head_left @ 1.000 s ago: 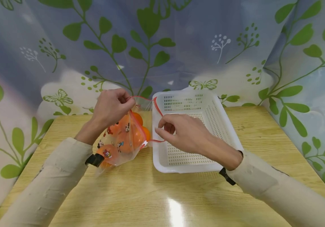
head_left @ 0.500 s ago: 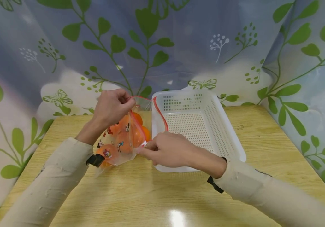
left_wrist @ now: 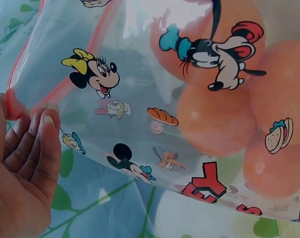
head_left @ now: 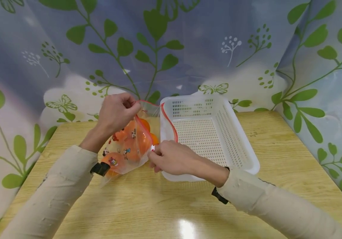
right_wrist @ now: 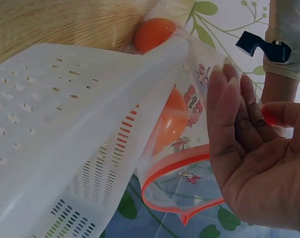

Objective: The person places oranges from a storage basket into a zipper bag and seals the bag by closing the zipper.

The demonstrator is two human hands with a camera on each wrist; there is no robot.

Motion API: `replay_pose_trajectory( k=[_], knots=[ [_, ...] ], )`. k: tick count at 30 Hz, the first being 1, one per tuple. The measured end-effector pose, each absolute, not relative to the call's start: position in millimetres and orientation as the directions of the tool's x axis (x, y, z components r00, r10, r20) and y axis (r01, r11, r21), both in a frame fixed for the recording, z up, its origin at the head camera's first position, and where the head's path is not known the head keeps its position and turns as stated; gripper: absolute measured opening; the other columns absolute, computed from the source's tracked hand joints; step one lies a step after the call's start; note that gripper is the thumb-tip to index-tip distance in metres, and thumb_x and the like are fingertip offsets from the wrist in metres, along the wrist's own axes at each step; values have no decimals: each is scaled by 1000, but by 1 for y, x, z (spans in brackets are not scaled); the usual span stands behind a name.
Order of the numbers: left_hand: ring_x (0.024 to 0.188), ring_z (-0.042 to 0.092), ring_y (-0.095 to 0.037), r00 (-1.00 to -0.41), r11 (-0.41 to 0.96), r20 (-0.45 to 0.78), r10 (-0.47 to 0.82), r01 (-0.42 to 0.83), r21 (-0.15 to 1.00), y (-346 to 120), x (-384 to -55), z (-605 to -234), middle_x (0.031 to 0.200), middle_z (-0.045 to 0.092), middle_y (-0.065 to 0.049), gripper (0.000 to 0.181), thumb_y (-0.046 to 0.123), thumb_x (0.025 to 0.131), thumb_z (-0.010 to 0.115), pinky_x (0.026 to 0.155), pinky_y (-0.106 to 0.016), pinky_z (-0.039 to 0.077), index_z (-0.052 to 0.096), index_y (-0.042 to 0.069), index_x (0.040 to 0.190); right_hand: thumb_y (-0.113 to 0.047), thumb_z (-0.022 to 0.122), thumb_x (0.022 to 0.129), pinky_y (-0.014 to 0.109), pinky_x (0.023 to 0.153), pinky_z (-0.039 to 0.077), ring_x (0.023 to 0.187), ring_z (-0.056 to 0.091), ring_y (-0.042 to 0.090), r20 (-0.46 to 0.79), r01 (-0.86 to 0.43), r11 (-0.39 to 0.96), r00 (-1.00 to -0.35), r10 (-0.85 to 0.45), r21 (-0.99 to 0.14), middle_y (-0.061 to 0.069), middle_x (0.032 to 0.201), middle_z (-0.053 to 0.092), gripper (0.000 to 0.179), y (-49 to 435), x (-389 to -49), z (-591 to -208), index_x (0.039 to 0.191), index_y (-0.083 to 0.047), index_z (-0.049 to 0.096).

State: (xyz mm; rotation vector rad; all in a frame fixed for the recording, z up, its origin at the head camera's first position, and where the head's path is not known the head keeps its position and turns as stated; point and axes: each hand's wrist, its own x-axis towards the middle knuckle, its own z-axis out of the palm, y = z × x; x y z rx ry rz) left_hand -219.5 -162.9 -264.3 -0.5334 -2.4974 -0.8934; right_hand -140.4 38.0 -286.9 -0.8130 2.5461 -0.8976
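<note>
A clear zip bag (head_left: 138, 161) with cartoon prints and a red zip edge lies on the table, holding several oranges (head_left: 145, 124). With thumb and fingers, my left hand (head_left: 115, 111) pinches the far left part of its red edge, raised above the fruit. My right hand (head_left: 177, 157) pinches the near corner of the mouth, right at the white zip slider (head_left: 153, 148). Between the hands the mouth gapes, its right red strip (head_left: 170, 122) bowing over the basket's rim. In the left wrist view, the oranges (left_wrist: 214, 119) show through the printed plastic.
Right beside the bag stands a white perforated plastic basket (head_left: 244, 142), with my right hand and wrist over its near left corner. The wooden table (head_left: 135, 205) runs back to a leaf-patterned curtain (head_left: 204, 49), which also hangs at both sides.
My right hand has moved from the right strip of the bag's mouth down and left to the slider corner, letting that strip hang over the basket. The left hand keeps its hold.
</note>
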Motion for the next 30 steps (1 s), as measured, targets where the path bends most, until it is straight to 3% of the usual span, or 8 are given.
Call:
replay_pose_trajectory(
  k=[13,20,30],
  knots=[
    [38,44,-20,-856,711,489,165,447,542,-167,-220,-265,53,55,-1,18,14,86,54,40,-31,33,60,11,69,-25,36,100,28,60,45,65,56,6,-54,-446,616,-781,-622,-649,-13,75,62,37,44,-140,-292,78,-22,66],
    [44,53,-17,-855,708,496,150,443,550,-169,-221,-262,57,60,-1,19,15,87,53,42,-33,38,62,10,71,-25,36,101,29,52,38,51,43,11,-42,-439,612,-790,-612,-658,-15,78,62,36,45,-141,-290,83,-21,67],
    [45,57,-16,-855,703,506,118,432,565,-177,-223,-255,57,61,-3,21,16,89,54,43,-29,41,64,8,72,-26,34,100,30,52,42,51,44,9,0,-458,662,-822,-569,-593,-11,76,60,36,49,-148,-287,82,-25,65]
  ],
)
